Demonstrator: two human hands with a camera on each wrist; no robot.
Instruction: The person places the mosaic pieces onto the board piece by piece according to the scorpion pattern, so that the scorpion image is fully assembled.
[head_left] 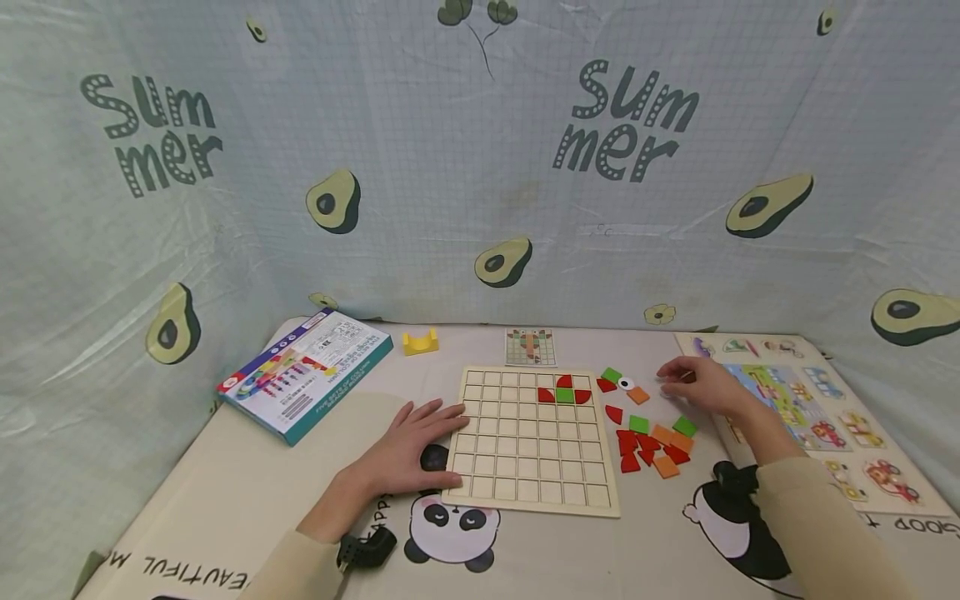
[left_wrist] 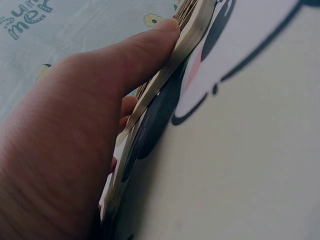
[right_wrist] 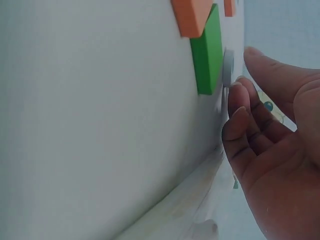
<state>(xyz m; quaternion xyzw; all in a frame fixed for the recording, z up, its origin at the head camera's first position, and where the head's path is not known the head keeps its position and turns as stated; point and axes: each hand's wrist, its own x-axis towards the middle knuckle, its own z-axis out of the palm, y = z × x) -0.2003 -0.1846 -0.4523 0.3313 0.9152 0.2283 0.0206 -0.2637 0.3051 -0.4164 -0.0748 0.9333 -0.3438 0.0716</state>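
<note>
My left hand (head_left: 412,450) rests spread along the left edge of a square wooden grid board (head_left: 532,492). The left wrist view shows its thumb (left_wrist: 155,37) pressing the board's edge. On the board's upper right, a green square (head_left: 565,396) has red quarter-circle pieces (head_left: 564,382) around it. To the right of the board, my right hand (head_left: 701,383) hovers low over the table with fingers bent and thumb apart. Close to its fingertips in the right wrist view is a pale round disc (right_wrist: 228,68), beside a green block (right_wrist: 207,55).
Loose red, orange (head_left: 666,467) and green pieces lie right of the board, with a black-dotted white disc (head_left: 626,384). A pattern card (head_left: 531,347) lies behind it. A boxed game (head_left: 307,375) and yellow piece (head_left: 420,342) are at left; a picture board (head_left: 825,417) at right.
</note>
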